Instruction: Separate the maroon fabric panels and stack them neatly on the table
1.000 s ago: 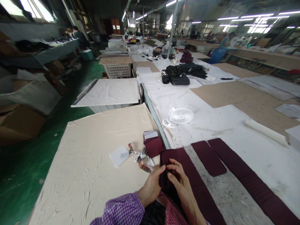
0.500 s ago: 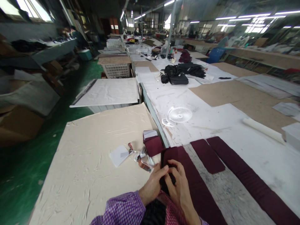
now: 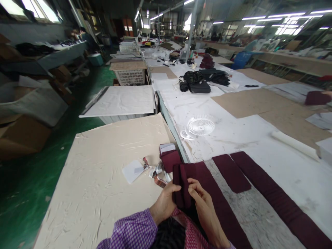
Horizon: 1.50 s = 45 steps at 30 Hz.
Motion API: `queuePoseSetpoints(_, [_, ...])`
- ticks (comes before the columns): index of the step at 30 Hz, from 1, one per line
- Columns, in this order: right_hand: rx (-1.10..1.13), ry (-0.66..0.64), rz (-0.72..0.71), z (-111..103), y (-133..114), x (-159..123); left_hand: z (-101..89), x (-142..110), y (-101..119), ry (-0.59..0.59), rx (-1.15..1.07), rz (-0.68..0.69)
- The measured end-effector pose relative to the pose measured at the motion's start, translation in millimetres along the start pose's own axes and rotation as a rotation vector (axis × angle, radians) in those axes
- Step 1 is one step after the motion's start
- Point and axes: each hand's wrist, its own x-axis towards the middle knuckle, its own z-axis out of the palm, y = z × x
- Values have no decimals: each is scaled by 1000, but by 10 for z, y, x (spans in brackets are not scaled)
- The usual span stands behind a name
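Note:
Both my hands pinch one maroon fabric piece point(image 3: 181, 185) at the near end of a stack of maroon strips point(image 3: 220, 211). My left hand point(image 3: 164, 204) grips its left edge with thumb on top. My right hand point(image 3: 204, 207) holds the right side, fingers closed on the cloth. The piece is lifted a little and shifted left over the table's edge. To the right on the white table lie a short maroon strip point(image 3: 231, 172) and a long one point(image 3: 275, 199).
A small stack of maroon cloth with a white card point(image 3: 168, 157), shiny ribbon scraps point(image 3: 158, 174) and a white card point(image 3: 132, 171) lie on the cream board point(image 3: 103, 173). A white fan point(image 3: 199, 126), a paper roll point(image 3: 294, 145) and dark bags point(image 3: 198, 83) sit further off. Green floor is on the left.
My hands have peeled the top maroon piece off the stack and drawn it left and slightly up. A maroon piece has appeared at the far right edge.

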Motion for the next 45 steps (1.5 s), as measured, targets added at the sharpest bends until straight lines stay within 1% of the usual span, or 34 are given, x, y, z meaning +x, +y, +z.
queuePoseSetpoints(7, [41,27,32,-18,20,47,-21,50,-14,10,20,5])
queuePoseSetpoints(14, [-1,33,21,7,-39,47,15,40,-5,-42,72,27])
queuePoseSetpoints(17, [-73,43,6,48,-104,41,54,36,-16,-36,98,68])
queuePoseSetpoints(20, [-139,56,-18,79,-144,44,82,56,-27,2,108,100])
queuePoseSetpoints(25, [-195,57,-62,75,-114,65,75,114,-42,36,110,109])
queuePoseSetpoints(29, [-188,60,-99,80,-88,81,40,130,-70,24,119,101])
queuePoseSetpoints(32, [-170,79,-111,90,-94,88,28,112,-83,-16,137,90])
queuePoseSetpoints(35, [-134,124,-86,68,-99,88,18,98,-63,-57,121,66])
queuePoseSetpoints(39, [-55,197,-3,17,-106,64,-5,97,3,-101,34,6])
queuePoseSetpoints(42, [-13,241,35,38,-127,48,8,82,18,-127,-13,-44])
queuePoseSetpoints(43, [-3,251,43,55,-133,49,22,76,11,-125,-19,-42])
queuePoseSetpoints(45, [19,268,56,82,-133,59,46,75,-8,-70,-15,-8])
